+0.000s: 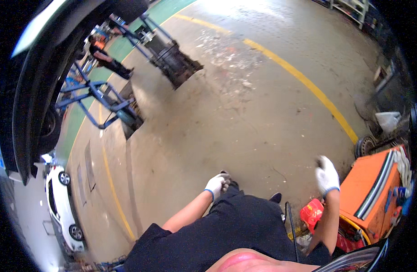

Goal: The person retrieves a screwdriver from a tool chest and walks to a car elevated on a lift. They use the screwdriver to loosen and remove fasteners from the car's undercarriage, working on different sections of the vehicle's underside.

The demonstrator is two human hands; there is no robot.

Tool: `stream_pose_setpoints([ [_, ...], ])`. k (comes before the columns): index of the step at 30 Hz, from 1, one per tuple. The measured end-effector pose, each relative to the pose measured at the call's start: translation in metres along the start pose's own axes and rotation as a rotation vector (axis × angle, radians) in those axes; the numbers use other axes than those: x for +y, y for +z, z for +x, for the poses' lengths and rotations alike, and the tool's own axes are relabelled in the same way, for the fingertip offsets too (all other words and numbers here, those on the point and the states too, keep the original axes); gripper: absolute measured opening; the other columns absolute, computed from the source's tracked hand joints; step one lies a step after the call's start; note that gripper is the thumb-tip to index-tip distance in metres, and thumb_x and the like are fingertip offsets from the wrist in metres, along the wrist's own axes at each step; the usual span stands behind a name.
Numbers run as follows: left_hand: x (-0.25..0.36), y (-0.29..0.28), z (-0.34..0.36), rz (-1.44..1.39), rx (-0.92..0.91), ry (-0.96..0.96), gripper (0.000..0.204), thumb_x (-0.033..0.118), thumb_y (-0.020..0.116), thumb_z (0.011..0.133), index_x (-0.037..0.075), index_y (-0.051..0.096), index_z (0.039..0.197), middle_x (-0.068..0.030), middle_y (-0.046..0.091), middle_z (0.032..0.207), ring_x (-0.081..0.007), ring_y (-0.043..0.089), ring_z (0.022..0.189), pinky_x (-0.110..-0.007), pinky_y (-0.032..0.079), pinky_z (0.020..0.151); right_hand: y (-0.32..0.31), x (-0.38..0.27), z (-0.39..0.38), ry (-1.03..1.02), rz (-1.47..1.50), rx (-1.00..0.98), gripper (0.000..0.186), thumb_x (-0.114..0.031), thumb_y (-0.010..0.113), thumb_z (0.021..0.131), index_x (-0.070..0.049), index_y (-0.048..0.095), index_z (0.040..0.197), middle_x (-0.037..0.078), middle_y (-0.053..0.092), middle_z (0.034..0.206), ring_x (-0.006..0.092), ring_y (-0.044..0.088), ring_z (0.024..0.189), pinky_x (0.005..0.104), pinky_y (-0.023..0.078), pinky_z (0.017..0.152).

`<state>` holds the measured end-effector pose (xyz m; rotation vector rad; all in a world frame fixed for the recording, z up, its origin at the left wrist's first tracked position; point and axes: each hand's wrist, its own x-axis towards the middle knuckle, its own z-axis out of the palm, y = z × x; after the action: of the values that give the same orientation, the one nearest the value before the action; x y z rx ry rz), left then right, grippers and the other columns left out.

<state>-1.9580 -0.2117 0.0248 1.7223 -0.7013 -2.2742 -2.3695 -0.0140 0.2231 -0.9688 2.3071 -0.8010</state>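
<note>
My left hand, in a white work glove with dark grey fingers, hangs low in front of my dark trousers. Its fingers are curled in, and whatever they hold, if anything, is hidden. On the right, my right hand, in a matching white glove, is raised over the floor. Its back faces the camera and its fingertips are blurred and partly hidden. Nearest to it are a red container beside the forearm and an orange cabinet with grey hoses along its top.
A dark vehicle body hangs overhead at upper left, by blue lift arms and a post. Beyond stands a person. A white car is at lower left. A yellow line and pale debris mark the floor.
</note>
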Motion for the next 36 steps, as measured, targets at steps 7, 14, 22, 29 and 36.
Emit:
stream_pose_setpoints([
  [7,0.136,-0.134,-0.008,-0.285,0.018,0.134,0.039,-0.001,0.045,0.084,0.006,0.064,0.117,-0.0077,0.061,0.089,-0.0153,0.055,0.065,-0.029,0.047,0.056,0.141,-0.477,0.02,-1.265,0.009,-0.163,0.044,-0.022,0.073,0.08,-0.003,0.063,0.118,0.017,0.063,0.11,0.037,0.064,0.108,0.0444,0.052,0.09],
  [14,0.256,-0.264,-0.023,-0.421,0.084,0.284,0.034,0.007,0.047,0.089,0.007,0.064,0.118,-0.0045,0.057,0.084,-0.0133,0.05,0.063,-0.028,0.043,0.054,0.299,-0.66,-0.009,-1.745,0.011,-0.246,0.043,-0.026,0.071,0.081,-0.001,0.065,0.115,0.02,0.065,0.11,0.037,0.064,0.108,0.045,0.052,0.092],
  [22,0.37,-0.331,-0.025,-0.563,0.172,0.495,0.03,0.017,0.05,0.094,0.009,0.063,0.12,-0.0009,0.053,0.078,-0.011,0.045,0.06,-0.026,0.037,0.053,0.351,-0.743,0.057,-1.956,-0.024,-0.426,0.032,-0.021,0.066,0.084,0.002,0.068,0.107,0.024,0.067,0.101,0.0395,0.067,0.1,0.0467,0.053,0.088],
  [29,0.538,-0.332,-0.038,-0.494,0.275,0.799,0.029,0.025,0.053,0.099,0.01,0.063,0.121,0.0023,0.049,0.072,-0.009,0.04,0.057,-0.024,0.033,0.052,0.357,-0.809,0.236,-1.832,-0.178,-0.585,0.026,-0.017,0.062,0.087,0.003,0.07,0.099,0.028,0.069,0.093,0.0417,0.07,0.093,0.0482,0.055,0.084],
  [36,0.746,-0.294,-0.137,0.266,0.535,1.475,0.04,0.024,0.056,0.104,-0.003,0.063,0.132,0.0039,0.047,0.069,-0.0048,0.039,0.059,-0.021,0.032,0.057,0.445,-0.878,0.379,-1.682,-0.062,-0.652,0.029,-0.017,0.051,0.091,0.005,0.069,0.094,0.032,0.069,0.093,0.046,0.068,0.092,0.0512,0.054,0.084],
])
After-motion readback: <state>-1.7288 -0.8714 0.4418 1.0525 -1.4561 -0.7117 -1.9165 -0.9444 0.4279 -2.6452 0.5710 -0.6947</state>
